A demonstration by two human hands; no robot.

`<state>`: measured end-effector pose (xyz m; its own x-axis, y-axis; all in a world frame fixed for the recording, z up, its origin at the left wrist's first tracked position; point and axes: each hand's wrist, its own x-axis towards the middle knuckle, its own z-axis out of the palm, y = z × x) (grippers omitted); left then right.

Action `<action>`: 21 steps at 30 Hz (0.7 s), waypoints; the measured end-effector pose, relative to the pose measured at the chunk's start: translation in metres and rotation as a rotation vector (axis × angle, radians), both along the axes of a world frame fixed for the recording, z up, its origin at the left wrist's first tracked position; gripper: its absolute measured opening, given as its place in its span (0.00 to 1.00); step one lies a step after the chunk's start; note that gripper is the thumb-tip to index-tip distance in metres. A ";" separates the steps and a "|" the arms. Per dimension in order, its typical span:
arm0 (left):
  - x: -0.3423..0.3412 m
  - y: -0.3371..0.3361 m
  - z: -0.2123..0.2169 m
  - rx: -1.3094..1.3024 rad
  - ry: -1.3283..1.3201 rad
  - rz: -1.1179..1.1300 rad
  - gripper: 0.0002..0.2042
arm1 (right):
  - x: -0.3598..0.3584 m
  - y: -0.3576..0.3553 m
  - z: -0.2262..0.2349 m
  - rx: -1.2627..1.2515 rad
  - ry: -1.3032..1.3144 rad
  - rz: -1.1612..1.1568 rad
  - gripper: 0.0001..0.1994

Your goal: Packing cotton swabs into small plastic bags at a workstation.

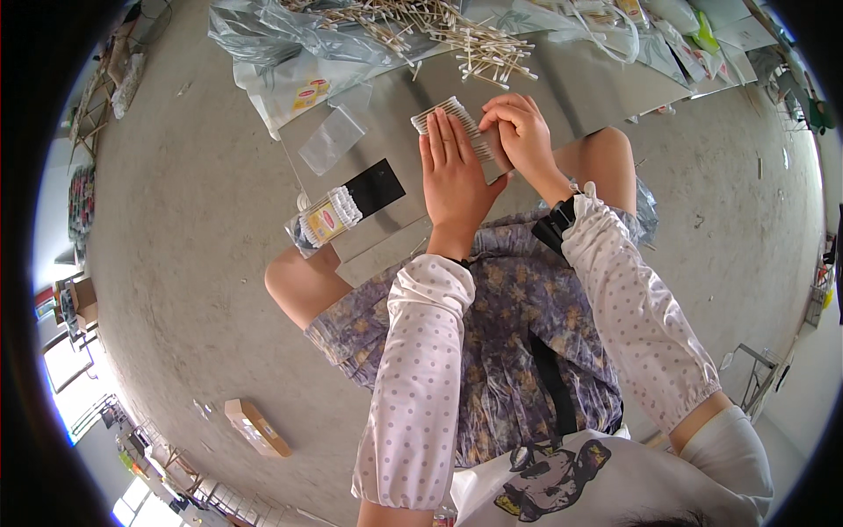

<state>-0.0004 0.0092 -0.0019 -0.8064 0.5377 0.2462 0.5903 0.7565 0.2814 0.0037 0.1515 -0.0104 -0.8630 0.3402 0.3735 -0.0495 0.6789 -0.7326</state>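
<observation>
Head view: left hand lies flat, right hand pinches light, bendy cotton swabs; hold the row's ends.

A filled, labelled packet of cotton swabs lies at the near left edge of the grey board, touching a black card. An empty clear sleeve rests further up. Loose swabs and crumpled plastic bags crowd the far edge. A cardboard box sits on the concrete floor.
</observation>
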 end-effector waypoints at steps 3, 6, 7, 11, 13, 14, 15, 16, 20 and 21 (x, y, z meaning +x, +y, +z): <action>-0.001 -0.001 0.000 0.003 0.003 0.002 0.54 | -0.001 0.000 0.000 0.018 -0.004 0.013 0.11; -0.001 0.000 0.001 0.002 -0.004 0.002 0.55 | -0.002 0.001 0.002 0.028 -0.051 0.021 0.12; -0.001 0.000 0.001 -0.004 -0.015 0.001 0.55 | -0.005 0.002 0.003 0.029 -0.049 0.022 0.12; -0.001 0.001 0.001 -0.035 0.000 0.007 0.55 | -0.025 0.002 0.000 -0.080 0.006 -0.008 0.12; 0.000 0.002 0.002 -0.036 -0.010 0.004 0.55 | -0.026 0.003 -0.002 -0.117 0.039 -0.036 0.12; 0.000 0.001 0.002 -0.038 -0.012 0.006 0.55 | -0.026 0.002 -0.003 -0.059 0.025 -0.028 0.12; 0.000 0.001 0.003 -0.043 -0.017 0.006 0.55 | -0.026 0.001 -0.004 -0.001 0.011 -0.020 0.12; 0.000 0.001 0.003 -0.048 -0.022 0.005 0.55 | -0.025 0.001 -0.005 -0.002 0.009 -0.020 0.12; 0.001 -0.002 0.002 -0.031 -0.029 0.004 0.55 | -0.023 -0.001 -0.003 -0.024 0.010 -0.010 0.11; 0.001 -0.001 0.002 -0.031 -0.026 0.004 0.55 | -0.023 0.000 -0.003 -0.009 0.014 -0.006 0.11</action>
<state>0.0004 0.0078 0.0005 -0.8145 0.5413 0.2088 0.5800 0.7674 0.2731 -0.0195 0.1515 -0.0135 -0.8558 0.3484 0.3823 -0.0556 0.6729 -0.7377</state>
